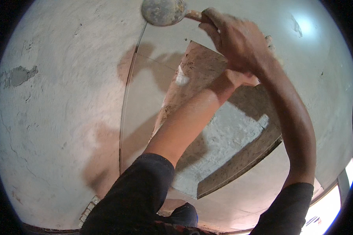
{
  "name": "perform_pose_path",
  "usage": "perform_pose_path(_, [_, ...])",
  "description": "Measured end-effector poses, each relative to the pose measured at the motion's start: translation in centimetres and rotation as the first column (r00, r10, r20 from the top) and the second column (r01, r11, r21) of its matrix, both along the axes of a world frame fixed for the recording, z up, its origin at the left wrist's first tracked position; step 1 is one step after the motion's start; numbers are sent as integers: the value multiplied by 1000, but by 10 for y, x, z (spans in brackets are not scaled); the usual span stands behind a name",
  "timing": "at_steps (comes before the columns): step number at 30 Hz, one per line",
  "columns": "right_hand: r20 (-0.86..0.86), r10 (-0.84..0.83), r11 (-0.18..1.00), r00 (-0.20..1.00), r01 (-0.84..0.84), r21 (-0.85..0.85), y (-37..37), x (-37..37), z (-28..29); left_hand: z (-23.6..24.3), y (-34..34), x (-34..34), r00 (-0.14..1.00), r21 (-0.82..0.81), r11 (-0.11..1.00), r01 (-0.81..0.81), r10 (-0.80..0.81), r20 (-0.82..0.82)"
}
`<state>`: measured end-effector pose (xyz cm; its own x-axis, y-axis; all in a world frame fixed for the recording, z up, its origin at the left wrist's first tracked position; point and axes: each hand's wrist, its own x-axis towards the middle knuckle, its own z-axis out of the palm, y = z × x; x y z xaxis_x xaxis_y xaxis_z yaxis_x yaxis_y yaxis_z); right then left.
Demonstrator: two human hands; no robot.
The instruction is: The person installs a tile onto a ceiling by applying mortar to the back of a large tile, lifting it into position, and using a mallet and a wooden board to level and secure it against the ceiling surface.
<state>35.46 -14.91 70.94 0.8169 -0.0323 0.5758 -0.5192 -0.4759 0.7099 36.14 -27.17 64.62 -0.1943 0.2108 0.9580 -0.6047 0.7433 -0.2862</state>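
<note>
My right hand (235, 39) is raised at the top of the view, closed around the wooden handle of a mallet (192, 15). Its round grey head (162, 11) is smeared with mortar. My left hand (241, 78) reaches up to a large tilted slab (231, 129) with a rough grey and brown face. That hand is mostly hidden behind my right wrist, so its grip is unclear. The slab leans over glossy beige tiles (145, 98).
A cracked, plastered surface (59, 117) fills the left, with a chipped patch (19, 74). More pale plaster lies at the right (325, 78). A bright opening (333, 207) shows at lower right. Small pale blocks (88, 211) sit at the bottom left.
</note>
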Motion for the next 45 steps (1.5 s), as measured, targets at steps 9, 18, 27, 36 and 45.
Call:
perform_pose_path(9, [-72, -168, 985, 983, 170, 33, -3, 1, -11, 1, 9, 2, 997, -126, 991, -46, 38, -66])
perform_pose_path(18, [-137, -171, 984, 976, 175, 16, 6, 7, -13, 1, 7, 1, 979, -165, 968, -191, 177, -97])
perform_pose_path(27, [-144, -152, 988, 978, 151, -14, -12, 8, -13, 5, 8, 3, 911, -124, 902, -413, 409, -60])
perform_pose_path(36, [-149, -72, 995, 986, 60, -84, -18, 7, -9, 8, 16, 6, 904, -42, 907, -419, 421, 70])
perform_pose_path(45, [-116, -142, 990, 983, 140, -21, -20, 4, -13, -1, -6, -6, 996, -171, 985, -37, 23, -82])
